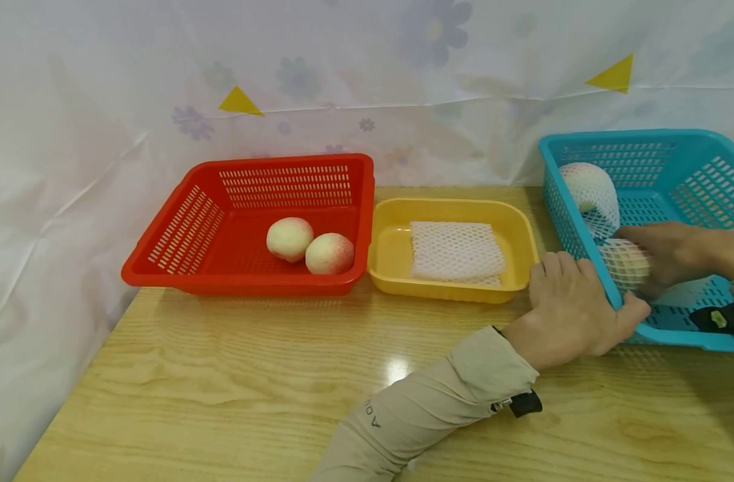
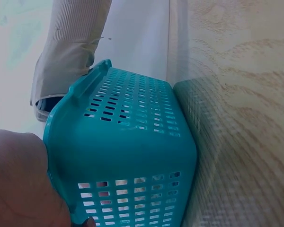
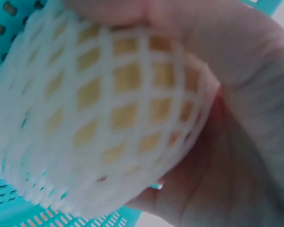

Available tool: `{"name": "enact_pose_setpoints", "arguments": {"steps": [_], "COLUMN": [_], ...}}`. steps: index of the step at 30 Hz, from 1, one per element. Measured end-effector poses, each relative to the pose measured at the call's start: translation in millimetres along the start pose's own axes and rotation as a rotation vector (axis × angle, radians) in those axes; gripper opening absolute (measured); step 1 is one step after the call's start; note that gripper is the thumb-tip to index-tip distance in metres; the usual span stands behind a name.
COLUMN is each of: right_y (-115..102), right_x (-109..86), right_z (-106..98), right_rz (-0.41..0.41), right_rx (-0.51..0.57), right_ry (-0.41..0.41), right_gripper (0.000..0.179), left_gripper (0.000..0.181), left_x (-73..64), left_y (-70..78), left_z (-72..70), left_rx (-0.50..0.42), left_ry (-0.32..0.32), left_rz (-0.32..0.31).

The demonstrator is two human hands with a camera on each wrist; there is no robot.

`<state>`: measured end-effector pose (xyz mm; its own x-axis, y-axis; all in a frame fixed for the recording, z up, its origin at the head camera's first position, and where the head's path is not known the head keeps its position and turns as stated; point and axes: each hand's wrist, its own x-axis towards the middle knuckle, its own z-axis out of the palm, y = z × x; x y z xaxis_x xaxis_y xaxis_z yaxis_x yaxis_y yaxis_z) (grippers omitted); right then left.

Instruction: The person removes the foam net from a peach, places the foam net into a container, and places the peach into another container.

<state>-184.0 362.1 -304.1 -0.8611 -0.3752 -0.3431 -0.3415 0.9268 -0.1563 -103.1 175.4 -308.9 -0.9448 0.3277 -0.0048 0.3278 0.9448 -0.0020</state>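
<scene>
In the head view my right hand (image 1: 674, 258) is inside the blue basket (image 1: 638, 137) and grips a peach in a white foam net (image 1: 626, 264). The right wrist view shows the net-covered peach (image 3: 118, 99) close up, with thumb and fingers around it. A second netted peach (image 1: 590, 191) lies by the basket's left wall. My left hand (image 1: 568, 308) holds the basket's left rim, its thumb over the edge and its fingers outside. The left wrist view shows that hand (image 2: 23, 184) against the rim.
A red basket (image 1: 246, 278) on the left holds two bare peaches (image 1: 290, 239). Between the baskets sits a yellow tray (image 1: 391, 268) with folded white foam nets (image 1: 454, 251). All stand on a wooden table (image 1: 252, 375) before a flower-patterned sheet (image 1: 331, 67).
</scene>
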Motion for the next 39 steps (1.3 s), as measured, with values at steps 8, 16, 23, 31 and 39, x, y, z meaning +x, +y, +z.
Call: {"name": "enact_pose_setpoints", "arguments": {"steps": [8, 16, 23, 31, 39], "right_y": [-2.1, -1.5, -1.0, -5.7, -7.3], "right_x": [3.7, 5.1, 5.5, 4.6, 4.8], "right_z": [0.3, 1.4, 2.0, -0.3, -1.1], "right_rz": [0.0, 0.002, -0.004, -0.013, -0.012], "right_rx": [0.04, 0.058, 0.04, 0.02, 0.051], "right_ry": [-0.016, -0.029, -0.017, 0.034, 0.058], "right_gripper": [0.076, 0.076, 0.077, 0.073, 0.079], "left_gripper": [0.057, 0.059, 0.058, 0.057, 0.051], "left_x": [-0.5, -0.3, 1.1, 3.0, 2.5], "left_y": [-0.1, -0.1, 0.5, 2.2, 3.0], "left_z": [0.3, 0.2, 0.6, 0.0, -1.5], "left_rx": [0.022, 0.026, -0.011, -0.016, -0.024], "left_ry": [0.015, -0.007, -0.037, -0.052, -0.052], "left_rz": [0.004, 0.004, -0.011, -0.041, -0.059]}}
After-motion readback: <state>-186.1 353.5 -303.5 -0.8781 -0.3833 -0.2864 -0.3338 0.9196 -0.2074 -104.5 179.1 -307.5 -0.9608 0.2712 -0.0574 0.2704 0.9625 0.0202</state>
